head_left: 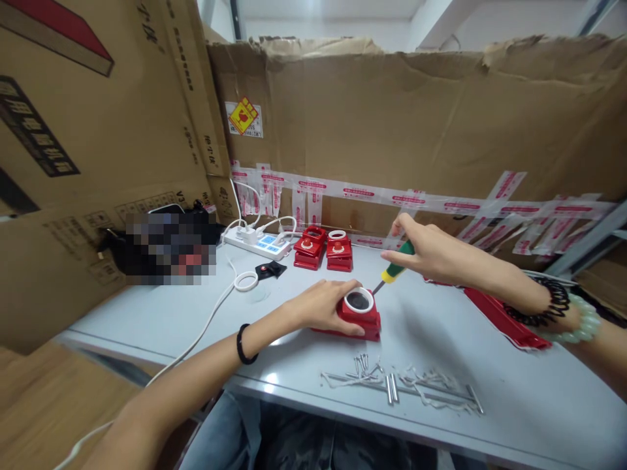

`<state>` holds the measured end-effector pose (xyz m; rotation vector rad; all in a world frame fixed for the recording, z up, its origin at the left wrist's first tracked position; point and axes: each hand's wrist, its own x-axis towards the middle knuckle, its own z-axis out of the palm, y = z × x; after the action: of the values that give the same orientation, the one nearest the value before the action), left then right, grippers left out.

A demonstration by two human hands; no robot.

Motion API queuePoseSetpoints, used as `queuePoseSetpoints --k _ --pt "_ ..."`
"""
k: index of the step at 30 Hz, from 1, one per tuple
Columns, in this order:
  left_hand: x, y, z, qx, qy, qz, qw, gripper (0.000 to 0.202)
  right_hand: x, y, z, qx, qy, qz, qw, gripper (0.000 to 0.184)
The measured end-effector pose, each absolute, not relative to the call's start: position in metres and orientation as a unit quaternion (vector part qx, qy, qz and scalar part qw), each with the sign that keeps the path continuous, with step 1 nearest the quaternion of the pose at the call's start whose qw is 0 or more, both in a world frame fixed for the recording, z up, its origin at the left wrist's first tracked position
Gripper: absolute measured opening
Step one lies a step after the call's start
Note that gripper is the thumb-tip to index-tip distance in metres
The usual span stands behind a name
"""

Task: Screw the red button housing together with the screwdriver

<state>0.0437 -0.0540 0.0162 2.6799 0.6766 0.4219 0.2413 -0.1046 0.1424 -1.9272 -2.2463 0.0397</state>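
Note:
A red plastic housing (368,325) with a white ring (359,300) around a dark round opening lies on the table in front of me. My left hand (328,307) is wrapped around its left side and holds it against the tabletop. In my right hand (416,245) is a screwdriver (398,261) with a green and yellow handle, gripped between thumb and fingers. Its shaft slants down to the left, and the tip meets the housing's right edge beside the ring; the exact contact point is too small to make out.
Two similar red units (309,248) stand at the back, near a white power strip (258,243). Several screws and metal rods (392,388) lie along the front edge. A long red part (499,318) sits at right. Cardboard walls (392,117) enclose the table; a white cable (210,320) crosses the left.

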Motion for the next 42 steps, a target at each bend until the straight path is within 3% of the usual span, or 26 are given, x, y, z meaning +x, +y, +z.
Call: queuePoseSetpoints --k 4,11,15,20,24,29,36,39,42 --pt "0.043 -0.054 0.016 0.944 0.238 0.146 0.177 0.068 0.244 -0.103 0.144 -0.597 -0.795 0.076 0.079 0.039" --pt "0.044 -0.053 0.015 0.944 0.24 0.145 0.174 0.066 0.242 -0.1 0.14 -0.626 -0.771 0.003 0.114 0.029" --pt "0.046 -0.052 0.014 0.943 0.24 0.144 0.179 0.068 0.243 -0.099 0.142 -0.595 -0.796 0.042 0.103 0.032" --pt "0.046 -0.053 0.015 0.943 0.24 0.143 0.179 0.066 0.242 -0.098 0.14 -0.611 -0.781 -0.001 0.127 0.027" --pt "0.047 -0.052 0.014 0.942 0.236 0.146 0.188 0.064 0.242 -0.1 0.141 -0.593 -0.789 0.054 0.147 0.034" --pt "0.048 -0.051 0.014 0.939 0.239 0.148 0.198 0.066 0.243 -0.1 0.143 -0.556 -0.795 0.07 0.234 0.033" --pt "0.048 -0.054 0.016 0.939 0.251 0.143 0.184 0.067 0.246 -0.093 0.127 -0.581 -0.728 0.047 0.361 0.012" --pt "0.048 -0.052 0.014 0.939 0.251 0.14 0.188 0.069 0.251 -0.089 0.104 -0.606 -0.69 0.204 0.34 0.007" --pt "0.048 -0.05 0.013 0.94 0.244 0.142 0.192 0.068 0.258 -0.088 0.079 -0.622 -0.695 0.272 0.238 0.013"
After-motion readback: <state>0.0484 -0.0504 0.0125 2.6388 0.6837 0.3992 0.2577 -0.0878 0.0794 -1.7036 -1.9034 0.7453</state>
